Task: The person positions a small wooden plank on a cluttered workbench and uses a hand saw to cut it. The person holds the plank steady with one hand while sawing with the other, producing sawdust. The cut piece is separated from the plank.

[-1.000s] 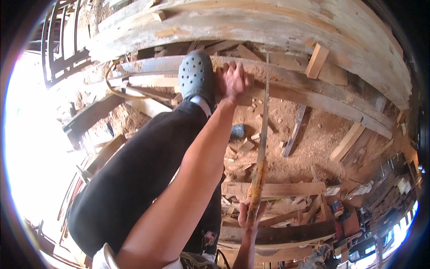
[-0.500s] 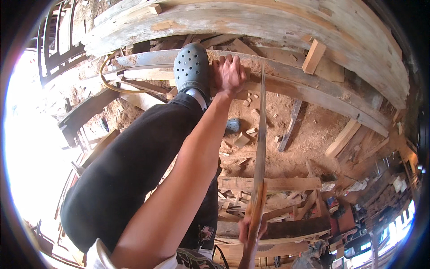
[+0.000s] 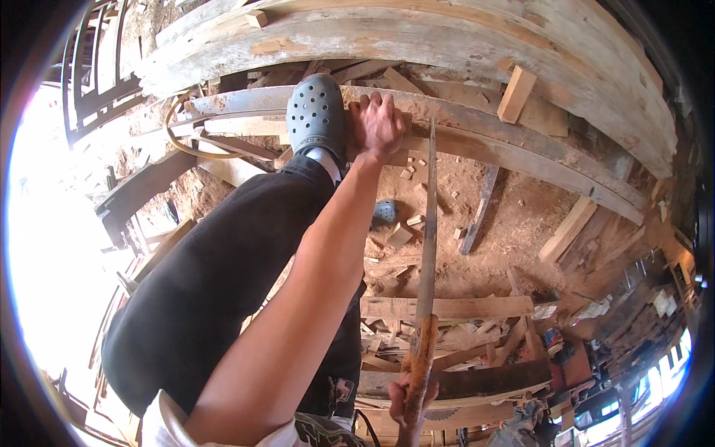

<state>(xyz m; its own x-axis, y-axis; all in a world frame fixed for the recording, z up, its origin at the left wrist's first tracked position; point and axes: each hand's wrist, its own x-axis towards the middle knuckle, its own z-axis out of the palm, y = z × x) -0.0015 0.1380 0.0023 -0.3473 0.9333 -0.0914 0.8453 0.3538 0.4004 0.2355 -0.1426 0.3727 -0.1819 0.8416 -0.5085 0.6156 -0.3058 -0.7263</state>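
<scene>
My left hand (image 3: 378,127) is closed on a wooden block (image 3: 396,155) lying across a long narrow beam (image 3: 514,160), right beside my left foot in a grey-blue perforated clog (image 3: 315,112), which presses on the same beam. My right hand (image 3: 412,396), low in the middle of the view, grips the worn orange-brown handle (image 3: 423,350) of a handsaw. The long blade (image 3: 428,238) points away from me, its tip at the beam just right of my left hand. My left forearm crosses over my dark trouser leg.
A pale curved timber (image 3: 402,33) runs along the top, with a small block (image 3: 515,93) against it. A yellow hose (image 3: 195,149) loops at left. Below are sawdust, offcuts, another clog (image 3: 384,212) and a dark batten (image 3: 480,208). Stacked boards (image 3: 447,308) and clutter lie at lower right.
My right hand and the saw handle have moved down in the view, drawing the saw back toward me. My left hand stays on the block; the whole scene has shifted slightly up and left.
</scene>
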